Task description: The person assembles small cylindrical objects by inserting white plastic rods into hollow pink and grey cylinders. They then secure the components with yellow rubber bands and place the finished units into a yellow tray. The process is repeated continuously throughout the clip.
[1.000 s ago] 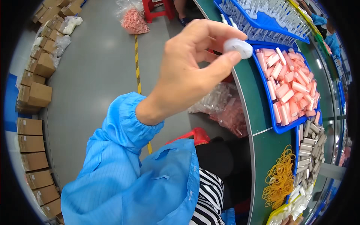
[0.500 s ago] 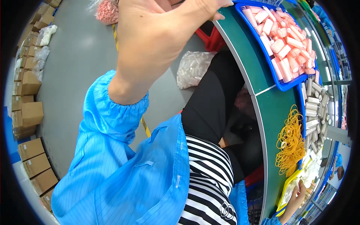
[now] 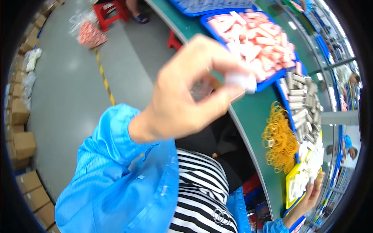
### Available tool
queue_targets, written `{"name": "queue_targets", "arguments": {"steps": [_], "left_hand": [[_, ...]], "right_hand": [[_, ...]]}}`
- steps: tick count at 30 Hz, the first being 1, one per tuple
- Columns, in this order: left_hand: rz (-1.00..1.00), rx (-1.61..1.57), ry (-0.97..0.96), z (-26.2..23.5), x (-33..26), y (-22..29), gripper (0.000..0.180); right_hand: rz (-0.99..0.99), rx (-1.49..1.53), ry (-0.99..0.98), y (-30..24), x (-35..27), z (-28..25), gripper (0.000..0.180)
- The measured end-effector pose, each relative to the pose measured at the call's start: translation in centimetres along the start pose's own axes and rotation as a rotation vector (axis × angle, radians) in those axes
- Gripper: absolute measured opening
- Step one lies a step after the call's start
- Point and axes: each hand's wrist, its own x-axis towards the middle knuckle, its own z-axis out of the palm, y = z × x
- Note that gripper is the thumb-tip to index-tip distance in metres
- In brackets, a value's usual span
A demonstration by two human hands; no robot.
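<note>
My left hand (image 3: 182, 93) is raised in the middle, blurred. Its thumb and forefinger pinch a small white cylindrical piece (image 3: 243, 82), too smeared to name more exactly. My right hand (image 3: 311, 194) is at the lower right, over the edge of a yellow tray (image 3: 288, 190) with white plastic pieces (image 3: 311, 159). A small pale piece (image 3: 312, 180) shows at its curled fingertips. Beyond the left hand, a blue tray (image 3: 272, 82) holds pink and clear tube-like pieces (image 3: 264, 42). A pile of yellow rubber bands (image 3: 280, 139) lies on the green table (image 3: 252, 120).
Grey-white tubes (image 3: 301, 101) fill another blue tray beside the rubber bands. A further blue tray (image 3: 194, 13) stands at the far end. On the floor are a red stool (image 3: 108, 14) and a bag of pink pieces (image 3: 91, 35). Cardboard boxes (image 3: 23, 145) line the left.
My left hand has come down and right from the top edge, bringing the white piece into view. My right hand stays by the yellow tray. The whole view has shifted.
</note>
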Motion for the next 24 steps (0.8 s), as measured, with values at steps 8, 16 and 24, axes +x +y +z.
{"name": "queue_targets", "arguments": {"steps": [8,16,24], "left_hand": [[0.165,0.008,-0.469,14.5,-5.4,1.1,0.026],[0.207,0.023,-0.623,17.7,-4.4,1.1,0.029],[0.179,-0.098,-0.854,17.9,-0.7,1.1,0.039]], "right_hand": [[-0.297,0.162,-0.227,-12.9,-5.4,7.3,0.037],[-0.512,-0.084,-0.481,-13.5,-2.8,5.6,0.038],[0.555,1.201,-0.138,-9.1,2.3,8.4,0.053]]}}
